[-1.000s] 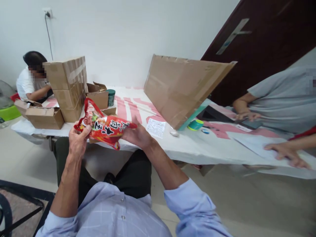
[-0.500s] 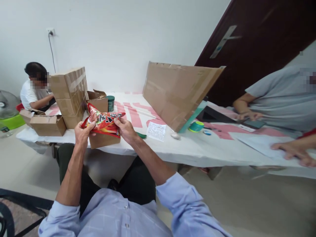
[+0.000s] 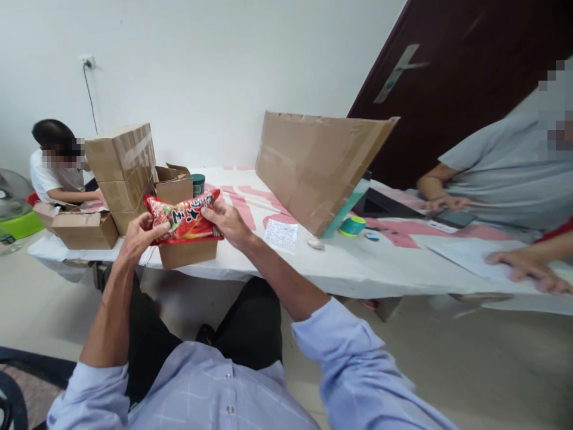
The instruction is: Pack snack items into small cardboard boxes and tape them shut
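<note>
A red printed food packet (image 3: 185,222) is stretched out between my two hands. My left hand (image 3: 142,235) grips its left end, thumb on the front. On the packet's right end, my right hand (image 3: 227,222) holds the upper corner between thumb and fingers. Just below and behind the packet, a small cardboard box (image 3: 188,254) sits at the table's near edge; the packet hides its top. Behind it is an open cardboard box (image 3: 175,190) beside a dark green tub (image 3: 197,184).
Stacked cartons (image 3: 120,170) and an open box (image 3: 85,229) stand left on the white-covered table (image 3: 340,269). A large cardboard panel (image 3: 317,161) leans mid-table, near a paper sheet (image 3: 281,236) and green tape (image 3: 352,226). People sit at the left and right.
The packet has turned flatter towards the camera and spread wider, its left end lower. My left hand has moved left and slightly down. The view has shifted slightly.
</note>
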Demonstrator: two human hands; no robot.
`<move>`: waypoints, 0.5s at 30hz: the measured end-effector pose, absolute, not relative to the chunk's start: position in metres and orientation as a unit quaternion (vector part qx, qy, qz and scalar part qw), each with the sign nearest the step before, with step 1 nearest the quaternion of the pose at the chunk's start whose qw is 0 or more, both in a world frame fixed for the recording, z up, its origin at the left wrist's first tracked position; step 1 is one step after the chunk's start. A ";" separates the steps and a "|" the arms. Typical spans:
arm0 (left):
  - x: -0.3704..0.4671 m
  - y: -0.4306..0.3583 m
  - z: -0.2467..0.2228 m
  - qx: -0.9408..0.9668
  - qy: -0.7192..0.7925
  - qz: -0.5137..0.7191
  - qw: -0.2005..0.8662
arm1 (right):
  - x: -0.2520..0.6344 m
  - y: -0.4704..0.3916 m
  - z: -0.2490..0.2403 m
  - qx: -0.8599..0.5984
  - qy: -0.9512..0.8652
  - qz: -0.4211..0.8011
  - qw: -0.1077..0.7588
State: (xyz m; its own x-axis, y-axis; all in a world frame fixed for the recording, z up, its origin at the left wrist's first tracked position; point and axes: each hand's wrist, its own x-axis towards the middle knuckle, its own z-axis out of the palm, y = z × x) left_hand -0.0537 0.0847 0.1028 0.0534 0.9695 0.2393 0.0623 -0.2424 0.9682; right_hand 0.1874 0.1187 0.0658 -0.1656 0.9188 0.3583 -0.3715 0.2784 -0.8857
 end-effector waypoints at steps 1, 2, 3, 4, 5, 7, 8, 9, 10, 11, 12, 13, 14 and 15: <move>-0.053 0.089 0.114 0.606 0.423 0.526 0.421 | 0.190 0.123 0.080 -0.245 -0.562 0.514 0.600; -0.053 0.095 0.125 0.624 0.404 0.529 0.409 | 0.193 0.128 0.093 -0.236 -0.586 0.484 0.606; -0.053 0.102 0.134 0.638 0.384 0.538 0.395 | 0.197 0.135 0.104 -0.230 -0.604 0.456 0.612; -0.053 0.110 0.142 0.646 0.365 0.555 0.377 | 0.202 0.144 0.113 -0.229 -0.617 0.430 0.618; -0.053 0.120 0.148 0.649 0.348 0.575 0.356 | 0.208 0.153 0.118 -0.234 -0.624 0.406 0.625; -0.056 0.141 0.153 0.645 0.327 0.615 0.314 | 0.220 0.173 0.117 -0.260 -0.624 0.368 0.638; -0.059 0.153 0.152 0.638 0.325 0.631 0.299 | 0.227 0.182 0.110 -0.280 -0.619 0.355 0.642; -0.062 0.165 0.149 0.629 0.328 0.642 0.291 | 0.234 0.189 0.100 -0.301 -0.612 0.348 0.643; -0.066 0.177 0.144 0.617 0.334 0.651 0.290 | 0.240 0.195 0.087 -0.324 -0.603 0.347 0.641; -0.071 0.190 0.138 0.603 0.346 0.657 0.293 | 0.246 0.200 0.072 -0.347 -0.592 0.352 0.636; -0.076 0.202 0.130 0.586 0.362 0.661 0.297 | 0.250 0.202 0.056 -0.371 -0.579 0.360 0.631; -0.080 0.215 0.121 0.568 0.384 0.663 0.301 | 0.254 0.204 0.040 -0.393 -0.564 0.370 0.625; -0.084 0.227 0.112 0.549 0.410 0.662 0.304 | 0.257 0.204 0.026 -0.413 -0.549 0.381 0.619; -0.087 0.238 0.101 0.529 0.438 0.659 0.307 | 0.258 0.203 0.012 -0.430 -0.535 0.393 0.612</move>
State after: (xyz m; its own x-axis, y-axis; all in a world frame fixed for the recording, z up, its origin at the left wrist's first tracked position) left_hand -0.0874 0.2376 0.1013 -0.2514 0.8678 0.4286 0.0587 -0.4284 0.9017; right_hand 0.2582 0.2026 0.0120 0.1187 0.9412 0.3162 -0.0204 0.3207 -0.9470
